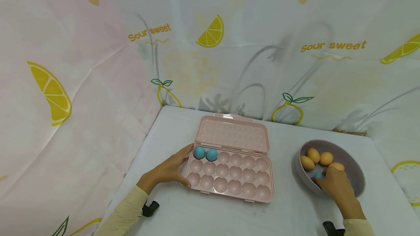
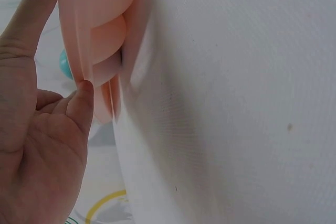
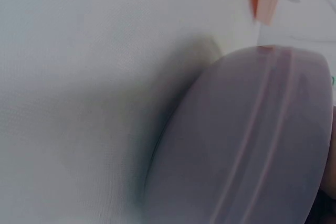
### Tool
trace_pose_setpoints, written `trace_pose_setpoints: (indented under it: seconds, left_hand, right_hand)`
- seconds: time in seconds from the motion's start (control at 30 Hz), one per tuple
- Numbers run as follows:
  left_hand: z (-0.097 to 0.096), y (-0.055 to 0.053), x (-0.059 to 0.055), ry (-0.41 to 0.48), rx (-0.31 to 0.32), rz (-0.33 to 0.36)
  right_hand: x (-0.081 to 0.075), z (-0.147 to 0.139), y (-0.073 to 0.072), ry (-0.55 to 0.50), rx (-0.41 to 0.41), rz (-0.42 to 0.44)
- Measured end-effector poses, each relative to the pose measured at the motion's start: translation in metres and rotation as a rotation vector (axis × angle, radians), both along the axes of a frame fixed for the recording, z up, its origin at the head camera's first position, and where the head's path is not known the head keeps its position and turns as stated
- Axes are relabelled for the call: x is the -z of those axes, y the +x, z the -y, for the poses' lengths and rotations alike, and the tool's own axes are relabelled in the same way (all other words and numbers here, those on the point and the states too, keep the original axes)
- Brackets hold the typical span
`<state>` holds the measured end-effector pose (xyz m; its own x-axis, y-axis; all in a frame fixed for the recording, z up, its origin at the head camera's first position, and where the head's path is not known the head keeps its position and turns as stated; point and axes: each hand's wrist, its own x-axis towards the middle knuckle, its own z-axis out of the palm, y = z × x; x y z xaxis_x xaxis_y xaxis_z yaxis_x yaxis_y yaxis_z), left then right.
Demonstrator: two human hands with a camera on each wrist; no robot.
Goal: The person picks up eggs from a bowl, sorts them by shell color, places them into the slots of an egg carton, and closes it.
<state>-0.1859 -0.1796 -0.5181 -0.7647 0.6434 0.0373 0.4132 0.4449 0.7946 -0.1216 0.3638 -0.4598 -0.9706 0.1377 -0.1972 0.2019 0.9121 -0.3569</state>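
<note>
A pink egg box (image 1: 229,172) lies opened on the table, its lid (image 1: 233,133) folded back. Two blue eggs (image 1: 205,154) sit side by side in the back row, at the left end. My left hand (image 1: 168,170) holds the box's left end, thumb at the front corner and forefinger at the back one; bent fingers (image 2: 81,106) touch the rim in the left wrist view. Inside the grey bowl (image 1: 352,166), my right hand (image 1: 338,183) pinches another blue egg (image 1: 319,175), mostly covered by the fingers. Several brown eggs (image 1: 326,158) lie around it.
The white-covered table (image 1: 285,214) extends between box and bowl. A curtain (image 1: 246,57) with lemon prints hangs behind and to the left. In the right wrist view the bowl's outer wall (image 3: 226,145) fills much of the picture and hides the fingers.
</note>
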Motion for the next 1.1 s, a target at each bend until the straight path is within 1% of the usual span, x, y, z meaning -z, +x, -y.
trace_pose_setpoints:
  seconds: [0.1,0.2,0.37,0.63,0.9,1.07,1.1]
  left_hand:
    - [0.0,0.0,0.0,0.002,-0.001,0.005]
    - [0.0,0.0,0.0,0.004,0.003,-0.004]
    - [0.0,0.0,0.0,0.003,0.01,-0.015]
    - [0.0,0.0,-0.001,0.016,0.011,0.001]
    - [-0.001,0.001,-0.002,0.009,0.006,0.001]
    - [-0.001,0.001,-0.002,0.016,0.005,0.005]
    - [-0.001,0.001,-0.001,0.013,0.002,0.007]
  right_hand:
    - [-0.001,0.0,0.001,-0.011,0.006,0.003]
    - [-0.003,0.001,0.002,-0.015,0.006,-0.004]
    - [-0.005,0.002,0.002,-0.007,0.002,-0.036]
    - [-0.013,0.005,-0.001,0.017,-0.032,-0.134]
    - [-0.021,0.01,0.0,0.017,-0.068,-0.191]
    - [-0.026,0.017,0.002,-0.003,-0.06,-0.243]
    - [-0.027,0.018,0.002,-0.001,-0.058,-0.264]
